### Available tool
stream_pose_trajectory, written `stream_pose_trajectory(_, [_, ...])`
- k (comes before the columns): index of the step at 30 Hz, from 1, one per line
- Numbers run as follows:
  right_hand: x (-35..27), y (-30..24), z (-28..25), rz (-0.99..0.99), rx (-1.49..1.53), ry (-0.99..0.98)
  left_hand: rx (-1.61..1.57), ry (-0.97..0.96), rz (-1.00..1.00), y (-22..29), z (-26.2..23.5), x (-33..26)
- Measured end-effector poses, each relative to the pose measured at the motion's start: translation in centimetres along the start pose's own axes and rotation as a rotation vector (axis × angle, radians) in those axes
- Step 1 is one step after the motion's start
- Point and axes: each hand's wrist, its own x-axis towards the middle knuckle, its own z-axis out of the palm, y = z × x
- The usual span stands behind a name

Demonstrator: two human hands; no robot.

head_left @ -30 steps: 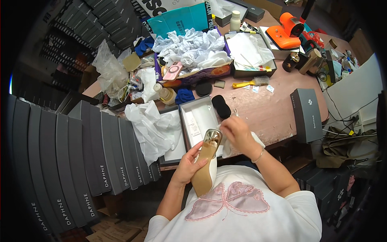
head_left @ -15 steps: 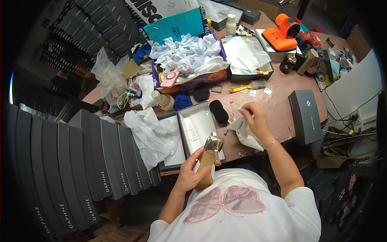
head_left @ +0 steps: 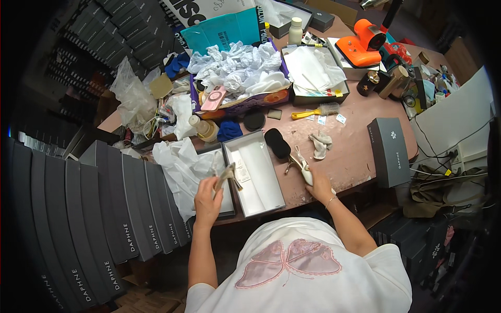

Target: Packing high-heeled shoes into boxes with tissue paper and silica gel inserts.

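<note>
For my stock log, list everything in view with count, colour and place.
flat worktop: one, worn pink, centre
slim heeled shoes: two, pale with gold heels, front
open rectangular shoebox: one, grey with white inside, front
closed oblong box: one, dark grey, right
stacked boxes: many, dark grey, left
crumpled tissue: one, white, left of shoebox
rounded pad: one, black, right of shoebox
limp bundle: one, off-white, right of pad
bristle brush: one, yellow-handled, mid-worktop
paper-filled carton: one, purple, back
bulky device: one, orange, back right
remaining clutter: uncounted, mixed colours, back
shirt: one, white, bottom
left hand: one, bare, gripping one shoe
right hand: one, bare, gripping other shoe
</note>
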Motion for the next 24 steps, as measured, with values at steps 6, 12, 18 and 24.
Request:
stream_pose_trajectory(6, [-2.0,-1.0,-5.4,0.063,0.652,-0.311,0.534,0.215,0.059,-5.6,1.7,0.1])
stream_pose_trajectory(12, [-4.9,-9.9,-7.4,-0.077,1.133,-0.546,-1.071,-0.388,-0.316,3.2,9.2,-1.7])
stream_pose_trajectory(18, [-5.6,-12.7,-7.6,-0.030,1.236,-0.649,-1.245,-0.213,-0.411,6.2,7.5,-2.2])
stream_pose_trajectory(24, [-5.4,-12.0,-6.7,-0.009,1.327,-0.722,-1.181,-0.147,-0.371,6.8,7.2,-3.6])
